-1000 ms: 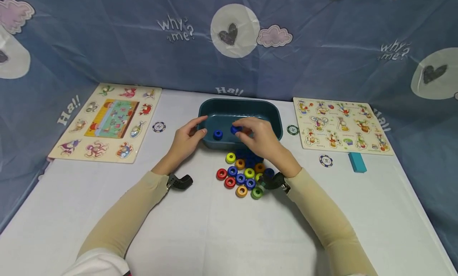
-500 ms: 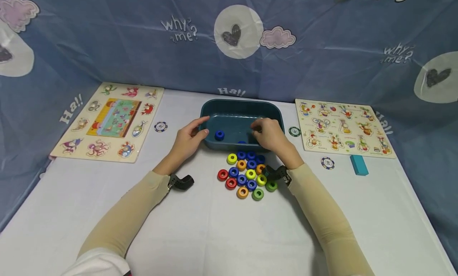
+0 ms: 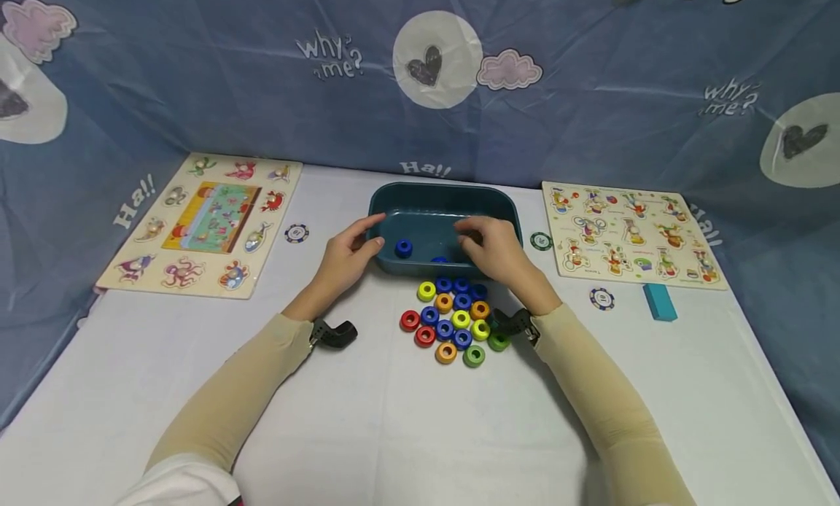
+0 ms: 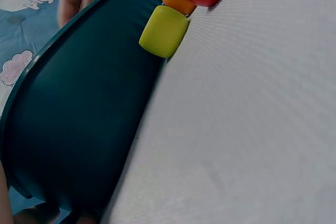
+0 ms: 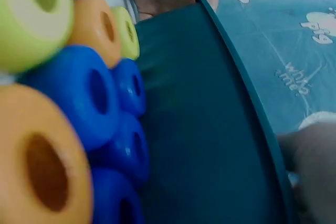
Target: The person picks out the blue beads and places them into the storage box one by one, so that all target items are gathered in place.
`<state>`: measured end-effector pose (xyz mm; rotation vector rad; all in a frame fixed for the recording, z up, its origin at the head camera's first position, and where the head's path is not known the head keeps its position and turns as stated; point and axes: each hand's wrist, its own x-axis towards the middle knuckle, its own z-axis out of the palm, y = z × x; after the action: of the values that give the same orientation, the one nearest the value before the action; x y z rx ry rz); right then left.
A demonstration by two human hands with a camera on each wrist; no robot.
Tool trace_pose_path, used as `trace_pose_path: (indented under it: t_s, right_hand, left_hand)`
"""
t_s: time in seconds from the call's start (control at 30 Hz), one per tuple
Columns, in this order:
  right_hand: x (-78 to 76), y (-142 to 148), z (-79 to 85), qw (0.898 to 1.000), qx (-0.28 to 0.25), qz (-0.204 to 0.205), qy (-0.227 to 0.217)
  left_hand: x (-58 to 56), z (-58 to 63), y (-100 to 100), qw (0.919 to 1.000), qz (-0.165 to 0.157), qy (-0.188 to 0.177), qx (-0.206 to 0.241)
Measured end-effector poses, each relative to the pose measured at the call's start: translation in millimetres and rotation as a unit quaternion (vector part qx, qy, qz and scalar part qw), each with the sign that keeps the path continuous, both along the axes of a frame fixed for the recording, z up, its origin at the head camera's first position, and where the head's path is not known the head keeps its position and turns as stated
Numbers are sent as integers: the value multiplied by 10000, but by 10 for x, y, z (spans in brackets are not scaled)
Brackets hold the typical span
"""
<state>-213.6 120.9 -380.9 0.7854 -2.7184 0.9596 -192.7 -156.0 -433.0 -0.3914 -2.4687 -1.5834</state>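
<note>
A dark teal plastic tray (image 3: 423, 269) stands at the middle back of the table. My left hand (image 3: 344, 258) holds its left end, thumb and index finger over the rim; in the left wrist view other fingers (image 4: 37, 213) show below the rim. Over the right part of the tray is my right hand (image 3: 492, 251), fingers loosely bent, with no object visible in them. Two blue rings lie inside: one blue ring (image 3: 403, 248) at the left, and another blue ring (image 3: 439, 259) mostly hidden behind the near wall.
In front of the tray lies a cluster of rings in blue, yellow, orange, red (image 3: 425, 336) and green (image 3: 474, 356). Wooden puzzle boards flank it, a left board (image 3: 144, 280) and a right board (image 3: 617, 232). Poker chips (image 3: 601, 299) and a teal block (image 3: 659, 302) lie nearby.
My right hand has let go of a blue ring inside the tray and shifted to the right, then slightly back left. The left hand has kept its place at the tray's end.
</note>
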Motion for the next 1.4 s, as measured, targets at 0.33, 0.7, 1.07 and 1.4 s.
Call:
trace_pose_path:
  t_s: [0.33, 0.7, 1.07, 1.4]
  right_hand:
    - [516, -180, 291, 9746, 326, 2214, 19]
    - [547, -318, 61, 9436, 1800, 2417, -1370]
    - [519, -300, 110, 9599, 1242, 2362, -862]
    - [79, 91, 277, 9990, 162, 426, 19]
  left_hand:
    - [105, 194, 47, 10000, -8, 39, -33]
    - [200, 342, 100, 10000, -43, -7, -14]
    - [3, 8, 12, 10000, 64, 39, -27]
    - [-1, 1, 17, 10000, 47, 50, -18]
